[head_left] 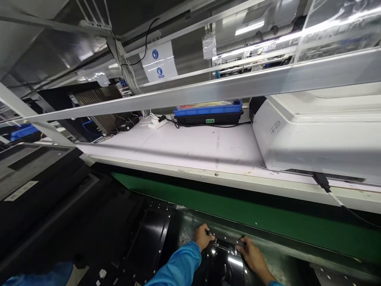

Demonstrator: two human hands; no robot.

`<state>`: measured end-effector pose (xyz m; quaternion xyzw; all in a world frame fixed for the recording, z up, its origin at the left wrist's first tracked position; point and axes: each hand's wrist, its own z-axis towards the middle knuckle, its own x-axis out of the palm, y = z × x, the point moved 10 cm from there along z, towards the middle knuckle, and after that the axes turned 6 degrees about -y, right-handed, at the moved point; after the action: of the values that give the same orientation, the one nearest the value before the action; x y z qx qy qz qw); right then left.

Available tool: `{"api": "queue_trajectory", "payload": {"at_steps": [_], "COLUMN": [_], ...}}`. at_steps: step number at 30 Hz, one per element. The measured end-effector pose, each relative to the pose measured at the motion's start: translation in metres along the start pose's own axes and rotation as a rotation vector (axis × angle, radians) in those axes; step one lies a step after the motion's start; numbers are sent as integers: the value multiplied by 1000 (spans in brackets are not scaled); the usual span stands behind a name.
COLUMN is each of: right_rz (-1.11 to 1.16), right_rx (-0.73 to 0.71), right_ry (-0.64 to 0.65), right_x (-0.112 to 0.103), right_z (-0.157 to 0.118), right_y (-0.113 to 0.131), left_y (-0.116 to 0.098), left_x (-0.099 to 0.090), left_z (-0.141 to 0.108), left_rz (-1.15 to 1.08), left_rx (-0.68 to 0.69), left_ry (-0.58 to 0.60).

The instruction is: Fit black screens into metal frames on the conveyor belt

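Observation:
Near the bottom of the view, a glossy black panel (224,264) with small light dots along its edges lies between my two hands. My left hand (204,237), in a blue sleeve, pinches its upper left corner. At the upper right corner, my right hand (252,254) grips the edge between thumb and fingers. Clear film or a shiny strip shows along the panel's top edge. Left of it lies a similar black panel (149,232), also dotted along its border. The lower part of the held panel runs out of view.
Beyond a green strip (190,210) stands a white bench (184,147). On it are a white machine (321,135) with a plugged cable (322,182), a blue tray on a black bin (208,118), and a power strip (157,122). A metal rail (190,94) crosses above. Dark casings (44,190) stand left.

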<state>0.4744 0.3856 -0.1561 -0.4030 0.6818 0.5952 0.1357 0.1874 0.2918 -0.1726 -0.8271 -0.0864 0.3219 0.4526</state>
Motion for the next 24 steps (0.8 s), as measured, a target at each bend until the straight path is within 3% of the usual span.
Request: {"api": "queue_trajectory", "payload": {"at_steps": [7, 11, 14, 18, 21, 24], "right_rz": [96, 130, 96, 52, -39, -127], "right_rx": [-30, -14, -15, -36, 66, 174], "right_ry": [9, 9, -15, -32, -115, -114], "right_x": [12, 23, 22, 7, -10, -9], "right_z": [1, 4, 8, 5, -19, -70], "right_y": [-16, -33, -33, 0, 13, -1], "left_y": [21, 30, 27, -2, -23, -6], "left_x": [20, 24, 26, 8, -10, -29], "left_z": [3, 0, -2, -9, -32, -77], "left_rz": [-235, -250, -224, -175, -4, 208], "left_rx": [-25, -69, -97, -59, 45, 78], "left_ry": [12, 3, 17, -44, -31, 36]}}
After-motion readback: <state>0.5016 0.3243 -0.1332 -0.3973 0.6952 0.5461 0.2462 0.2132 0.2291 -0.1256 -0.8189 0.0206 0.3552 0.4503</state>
